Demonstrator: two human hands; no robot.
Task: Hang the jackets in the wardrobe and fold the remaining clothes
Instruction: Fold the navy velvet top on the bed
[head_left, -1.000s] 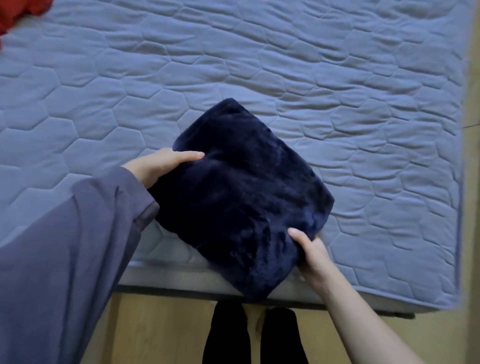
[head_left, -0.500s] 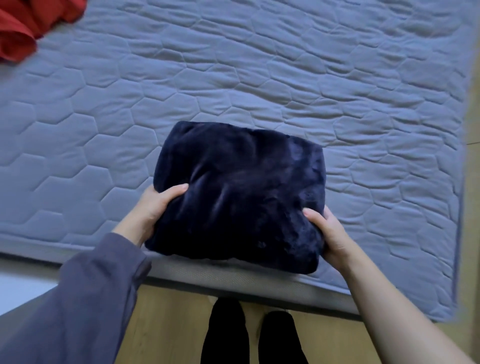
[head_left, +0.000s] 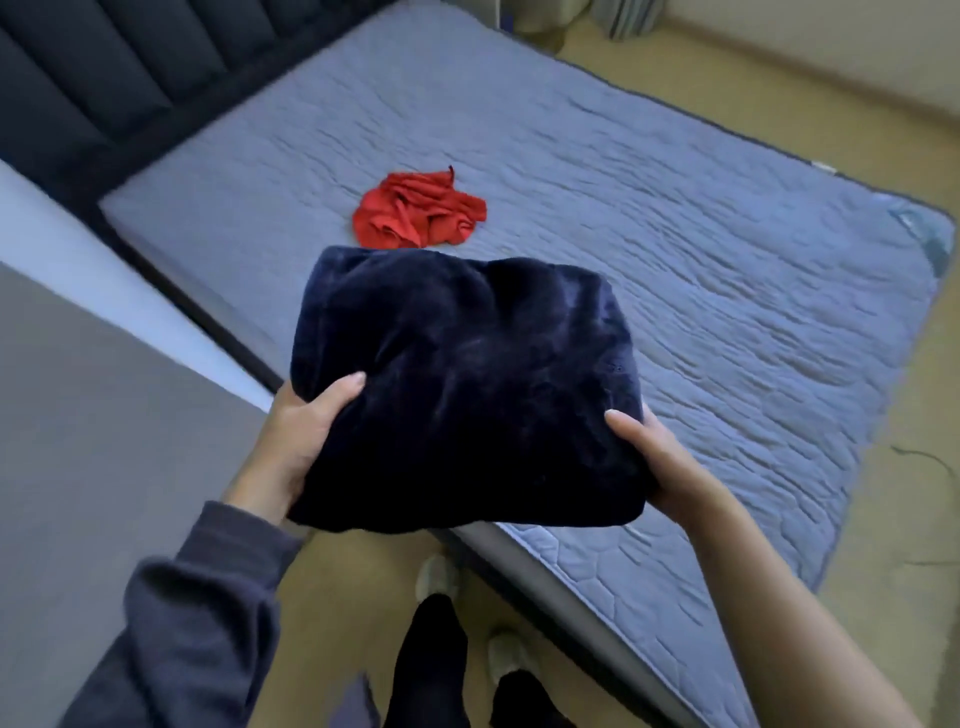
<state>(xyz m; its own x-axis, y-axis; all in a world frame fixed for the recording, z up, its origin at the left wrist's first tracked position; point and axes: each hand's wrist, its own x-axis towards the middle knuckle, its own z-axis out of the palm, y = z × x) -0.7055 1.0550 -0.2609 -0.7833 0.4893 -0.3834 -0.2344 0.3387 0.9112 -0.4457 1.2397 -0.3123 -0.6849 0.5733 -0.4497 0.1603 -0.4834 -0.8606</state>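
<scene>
Folded navy fleece (head_left: 467, 389) is held over the bed's (head_left: 727, 260) near corner. Left hand (head_left: 306, 431) and right hand (head_left: 660, 457) each clasp one side, thumbs on top. Judged soft, bulky, light; best supported from underneath. Red garment (head_left: 418, 213) lies crumpled on the bed.

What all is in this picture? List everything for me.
Folded dark navy plush garment: one, navy, held between both hands near the bed's edge.
Crumpled red cloth garment: one, red, on the mattress beyond it.
Quilted blue-grey mattress: one, blue-grey, fills the middle.
Padded dark headboard: one, dark, top left.
Smooth beige floor: one, beige, around the bed.
Left hand: one, grips the garment's left side.
Right hand: one, grips its right side.
Legs: two, black, bottom centre.
</scene>
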